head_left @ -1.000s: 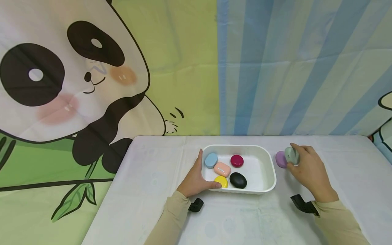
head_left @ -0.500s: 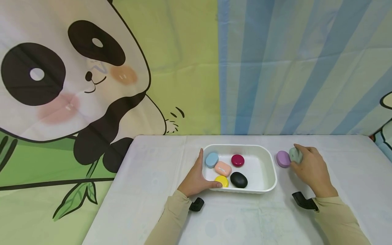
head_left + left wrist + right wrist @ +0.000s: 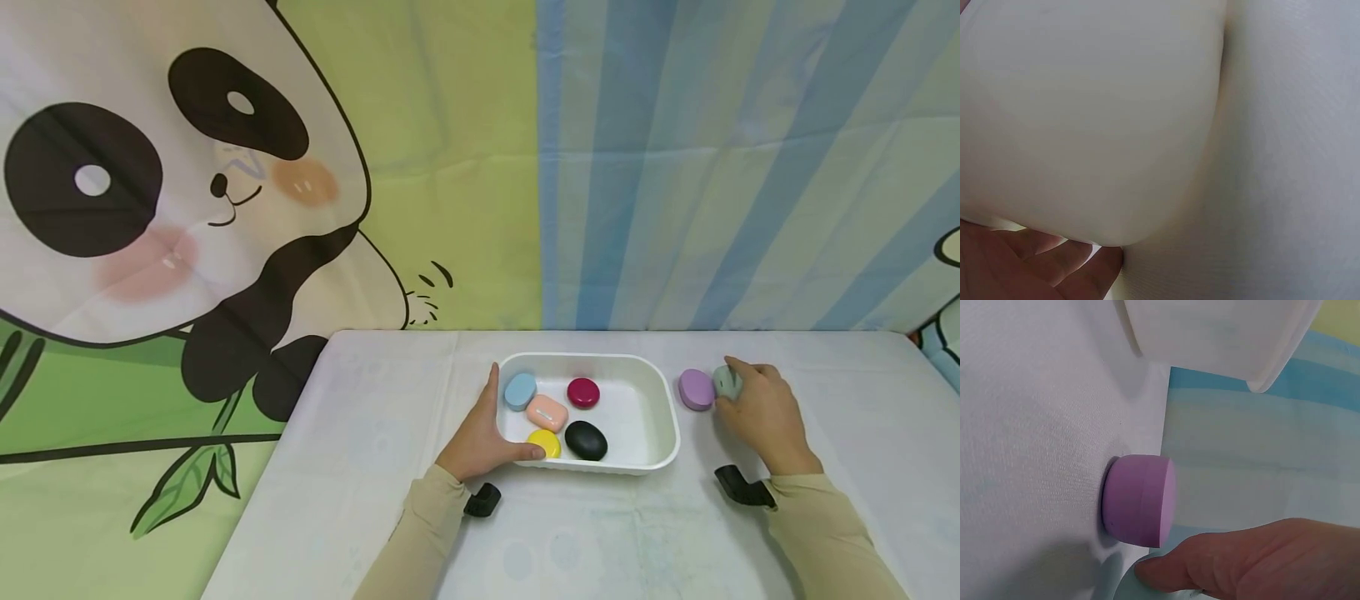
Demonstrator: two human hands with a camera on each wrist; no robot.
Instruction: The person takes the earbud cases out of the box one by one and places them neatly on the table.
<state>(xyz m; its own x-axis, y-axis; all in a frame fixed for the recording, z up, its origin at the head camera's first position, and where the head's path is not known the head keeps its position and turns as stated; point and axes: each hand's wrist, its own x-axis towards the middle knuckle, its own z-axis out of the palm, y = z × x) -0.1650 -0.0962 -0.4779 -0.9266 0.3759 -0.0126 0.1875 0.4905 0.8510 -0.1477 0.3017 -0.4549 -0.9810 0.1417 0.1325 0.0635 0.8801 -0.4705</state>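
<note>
My left hand (image 3: pixel 480 446) holds the left end of a white plastic tray (image 3: pixel 637 408), thumb over the front rim and fingers along the end wall. In the left wrist view, the fingers (image 3: pixel 1094 272) lie against the tray's outer wall (image 3: pixel 1091 119). To the tray's right, my right hand (image 3: pixel 767 417) pinches a pale green rounded block (image 3: pixel 726 382) between thumb and fingers, low over the table. Just left of it stands a purple oval block (image 3: pixel 697 390). The right wrist view shows the thumb on the green block (image 3: pixel 1132 584), right beside the purple block (image 3: pixel 1138 500).
Inside the tray lie a light blue oval block (image 3: pixel 520 392), a pink block (image 3: pixel 547 413), a dark red round one (image 3: pixel 582 392), a yellow one (image 3: pixel 546 442) and a black one (image 3: pixel 586 440). A white cloth covers the table (image 3: pixel 585 533). Behind hangs a printed curtain (image 3: pixel 465 167).
My right hand has drawn the green block to the right and lower, off the purple block it overlapped, leaving a narrow gap. My left hand and the tray stay put.
</note>
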